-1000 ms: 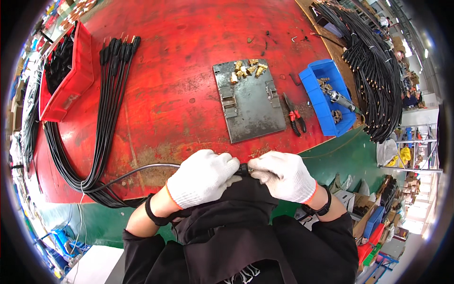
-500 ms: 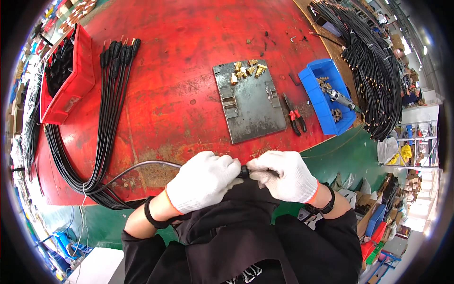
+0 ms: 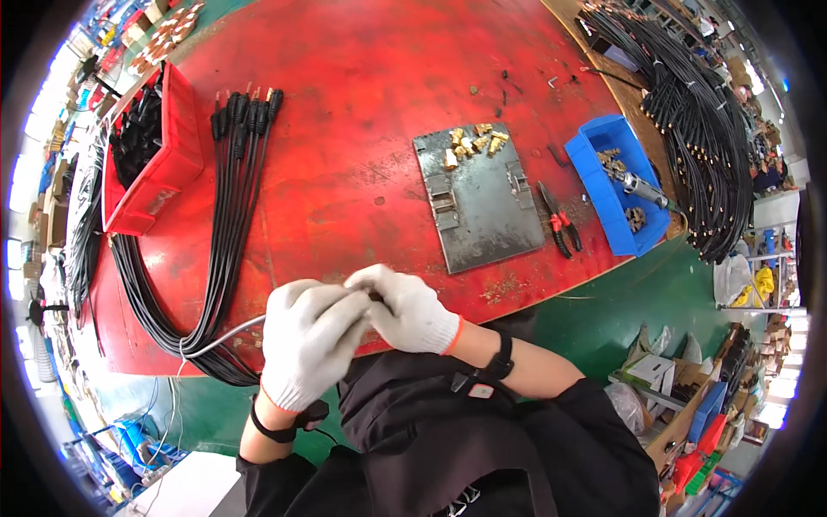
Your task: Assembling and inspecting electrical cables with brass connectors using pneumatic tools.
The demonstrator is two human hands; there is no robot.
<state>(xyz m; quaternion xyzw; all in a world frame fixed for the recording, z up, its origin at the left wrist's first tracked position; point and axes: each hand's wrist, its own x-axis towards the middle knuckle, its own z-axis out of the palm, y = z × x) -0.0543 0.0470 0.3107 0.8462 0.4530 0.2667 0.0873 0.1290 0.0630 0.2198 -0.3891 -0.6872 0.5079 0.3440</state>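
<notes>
In a white glove, my left hand (image 3: 312, 340) is closed at the table's front edge, around a black cable (image 3: 226, 339) that runs in from the left. My right hand (image 3: 412, 312), gloved too, presses its fingers together against the left fingertips. A small dark bit shows between the gloves, too hidden to name. Left of my hands lies a bundle of black cables (image 3: 226, 207), its ends sleeved in black with bare copper tips. A dark steel plate (image 3: 491, 226) with two clamps bears several brass fittings (image 3: 474, 143).
Beside the plate lie red-handled pliers (image 3: 562, 226). A blue bin (image 3: 613, 226) holds small metal parts and a metal tool. At the left stands a red bin (image 3: 164, 189) of black sleeves. Thick black cable coils (image 3: 702, 146) lie at the far right. Scraps dot the red table (image 3: 345, 103).
Both hands have moved left, the right one further, so they now touch. The black sleeve that showed between them is now covered. The whole view has shifted slightly.
</notes>
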